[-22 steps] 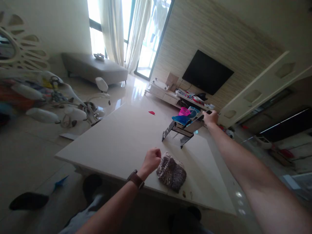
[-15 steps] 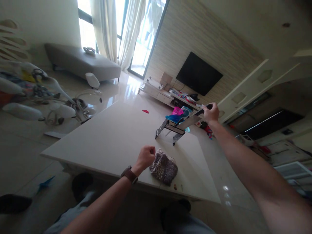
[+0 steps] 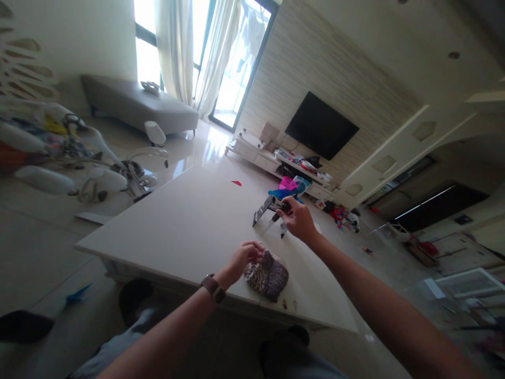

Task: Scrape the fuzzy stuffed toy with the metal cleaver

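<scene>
A black handle (image 3: 285,207) is gripped by the right hand (image 3: 299,220), which partly hides the stand (image 3: 261,211) on the table (image 3: 189,221); the left hand (image 3: 240,260) is held loosely open by fuzzy cloth (image 3: 272,279), contact unclear.

**Table (image 3: 189,221) being viewed from its near edge**

Near the front edge, a cloth bundle (image 3: 272,279) is being borne by the table, its left end being overlapped by the left hand (image 3: 244,258); whether they touch is unclear. Beyond the bundle, a small stand (image 3: 261,210) is being partly hidden by the right hand (image 3: 298,217), in which a tool (image 3: 284,207) is being held. Farther back, left of the stand, a flat scrap (image 3: 236,183) is being supported. Behind the table, a low cabinet (image 3: 252,151) is being overhung by a wall-mounted television (image 3: 322,125). At back left, a bench (image 3: 134,105) is being backed by curtains (image 3: 175,52).
</scene>
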Motion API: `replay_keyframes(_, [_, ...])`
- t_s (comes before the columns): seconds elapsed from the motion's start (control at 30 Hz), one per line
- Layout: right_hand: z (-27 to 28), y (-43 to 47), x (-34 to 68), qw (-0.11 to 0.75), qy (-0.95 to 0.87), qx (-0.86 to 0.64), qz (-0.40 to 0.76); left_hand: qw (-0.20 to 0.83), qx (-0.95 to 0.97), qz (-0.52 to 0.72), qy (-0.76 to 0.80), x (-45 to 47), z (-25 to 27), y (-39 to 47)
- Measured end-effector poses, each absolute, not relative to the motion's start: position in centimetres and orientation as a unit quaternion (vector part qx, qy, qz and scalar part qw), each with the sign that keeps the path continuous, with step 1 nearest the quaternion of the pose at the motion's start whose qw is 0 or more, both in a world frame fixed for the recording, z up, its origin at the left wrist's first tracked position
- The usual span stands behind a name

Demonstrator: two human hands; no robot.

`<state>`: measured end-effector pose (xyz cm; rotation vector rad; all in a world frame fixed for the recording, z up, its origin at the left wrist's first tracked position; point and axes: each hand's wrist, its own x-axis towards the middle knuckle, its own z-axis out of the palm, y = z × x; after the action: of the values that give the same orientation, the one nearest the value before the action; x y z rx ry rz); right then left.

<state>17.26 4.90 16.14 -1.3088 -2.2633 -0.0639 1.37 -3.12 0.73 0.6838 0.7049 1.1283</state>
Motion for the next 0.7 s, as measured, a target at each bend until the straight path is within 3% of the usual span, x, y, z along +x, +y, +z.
replay_keyframes(0.17, [12.3, 3.5, 13.0, 0.211, -0.898, -0.377, -0.080, 0.820, 0.121, 0.530, 0.182, -0.8, 1.7, -2.7])
replay_keyframes(0.3, [8.7, 2.2, 10.5, 0.240, -0.898, -0.358, -0.088, 0.811, 0.025, 0.570, 0.131, -2.2, 1.9, -1.7])
replay_keyframes(0.53, [-0.2, -3.3, 10.2, 0.458, -0.775, -0.433, -0.037, 0.772, 0.050, 0.595, 0.219, -0.4, 0.0, -1.7])
replay_keyframes(0.6, [-1.7, -4.9, 11.4, 0.459, -0.775, -0.434, -0.028, 0.766, 0.079, 0.580, 0.265, 0.1, -0.5, -2.1])
replay_keyframes(0.7, [-2.9, -6.4, 15.3, 0.392, -0.822, -0.412, 0.010, 0.749, 0.105, 0.561, 0.336, 0.4, -1.0, -2.2])
